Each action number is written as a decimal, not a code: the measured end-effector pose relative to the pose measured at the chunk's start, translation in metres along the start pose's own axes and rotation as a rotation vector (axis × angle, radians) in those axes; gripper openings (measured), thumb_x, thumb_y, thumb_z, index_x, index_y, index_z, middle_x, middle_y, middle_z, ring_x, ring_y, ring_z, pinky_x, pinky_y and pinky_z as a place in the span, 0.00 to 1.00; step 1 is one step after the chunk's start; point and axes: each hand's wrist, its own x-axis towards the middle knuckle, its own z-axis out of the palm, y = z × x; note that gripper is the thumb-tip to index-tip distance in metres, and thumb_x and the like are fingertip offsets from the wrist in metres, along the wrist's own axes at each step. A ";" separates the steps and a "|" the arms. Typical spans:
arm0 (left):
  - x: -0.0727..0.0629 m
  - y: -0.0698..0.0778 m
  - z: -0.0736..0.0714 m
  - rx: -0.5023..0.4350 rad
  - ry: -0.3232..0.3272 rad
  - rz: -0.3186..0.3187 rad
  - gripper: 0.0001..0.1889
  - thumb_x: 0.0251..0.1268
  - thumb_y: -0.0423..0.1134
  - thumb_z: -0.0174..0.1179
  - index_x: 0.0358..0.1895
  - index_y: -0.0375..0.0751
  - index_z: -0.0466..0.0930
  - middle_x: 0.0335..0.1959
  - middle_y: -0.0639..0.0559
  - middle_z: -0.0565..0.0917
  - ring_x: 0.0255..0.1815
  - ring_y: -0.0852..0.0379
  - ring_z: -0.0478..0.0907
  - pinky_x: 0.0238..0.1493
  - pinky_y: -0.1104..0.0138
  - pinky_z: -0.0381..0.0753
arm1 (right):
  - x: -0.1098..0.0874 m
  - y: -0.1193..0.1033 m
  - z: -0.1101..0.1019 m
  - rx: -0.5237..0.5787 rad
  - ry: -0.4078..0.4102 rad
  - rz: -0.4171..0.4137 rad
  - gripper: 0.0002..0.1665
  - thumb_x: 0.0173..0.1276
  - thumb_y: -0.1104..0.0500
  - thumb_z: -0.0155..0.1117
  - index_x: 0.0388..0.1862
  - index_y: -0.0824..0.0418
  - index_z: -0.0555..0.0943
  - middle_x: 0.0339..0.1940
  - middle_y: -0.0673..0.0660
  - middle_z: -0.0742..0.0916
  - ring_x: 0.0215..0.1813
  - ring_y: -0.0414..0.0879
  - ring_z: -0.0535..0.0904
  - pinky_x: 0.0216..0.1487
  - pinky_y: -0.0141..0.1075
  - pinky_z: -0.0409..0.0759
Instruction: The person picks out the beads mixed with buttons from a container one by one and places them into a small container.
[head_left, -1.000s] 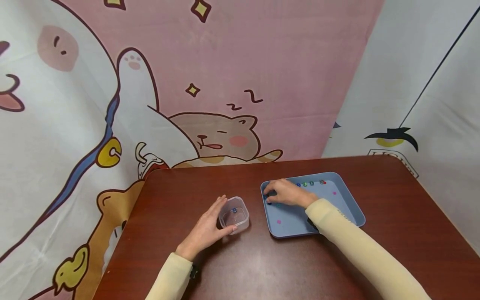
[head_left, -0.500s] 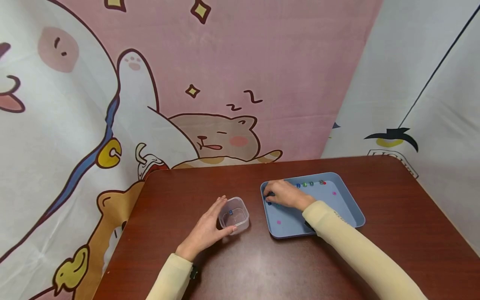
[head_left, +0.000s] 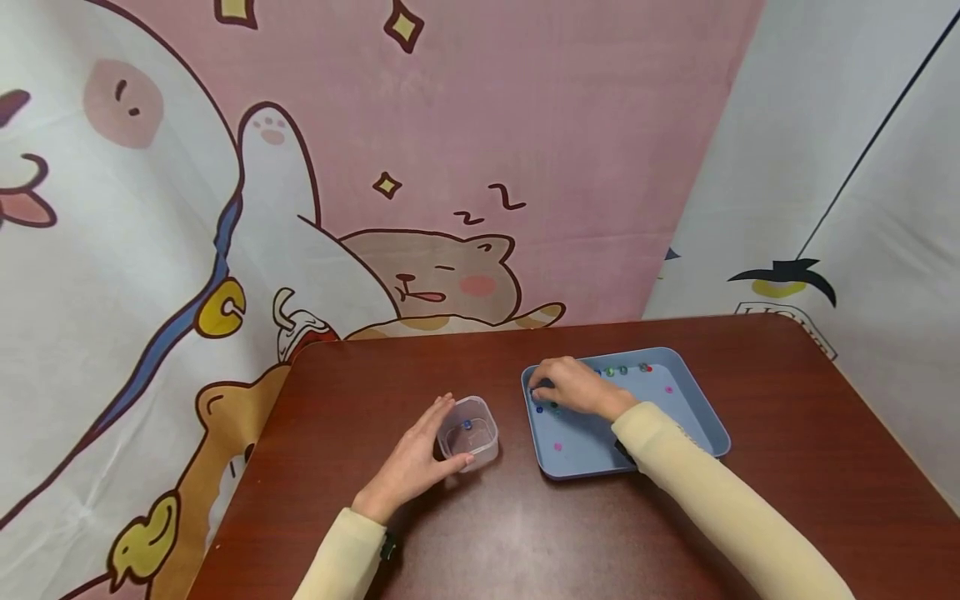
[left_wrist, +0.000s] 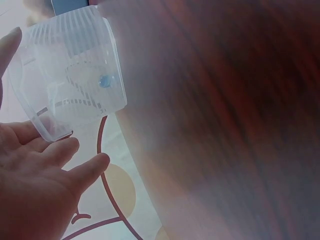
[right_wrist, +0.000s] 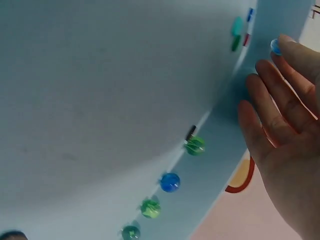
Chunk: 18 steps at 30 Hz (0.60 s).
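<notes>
My left hand [head_left: 412, 454] holds a small clear plastic container [head_left: 486, 454] on the table, thumb at its near side and fingers along the far left side. One blue marble [head_left: 467, 425] lies inside it, visible through the wall in the left wrist view too. Over the far left corner of a blue tray [head_left: 660, 408], my right hand [head_left: 573, 387] pinches a clear blue marble [right_wrist: 275, 47] between thumb and forefinger; its other fingers are spread loosely. Just below these fingers, small green, teal, red and blue pieces [right_wrist: 236, 42] lie on the tray floor.
Green and blue marbles [right_wrist: 170, 182] line the tray's far wall, with a red piece [head_left: 649, 368] farther right. Pink pieces [head_left: 558, 447] lie on the tray floor. The brown table [head_left: 495, 542] ends at a cartoon-printed cloth [head_left: 585, 167] behind.
The blue marble inside the container has rolled about a little. My right hand has lifted slightly at the tray corner, uncovering small pieces beneath. My left hand keeps its place.
</notes>
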 end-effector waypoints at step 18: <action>0.000 0.001 0.000 0.018 -0.006 -0.015 0.52 0.60 0.61 0.73 0.81 0.40 0.60 0.83 0.49 0.58 0.83 0.50 0.53 0.74 0.45 0.64 | -0.012 -0.009 -0.032 0.069 0.186 0.018 0.10 0.70 0.58 0.73 0.48 0.58 0.89 0.48 0.50 0.90 0.54 0.49 0.85 0.56 0.49 0.82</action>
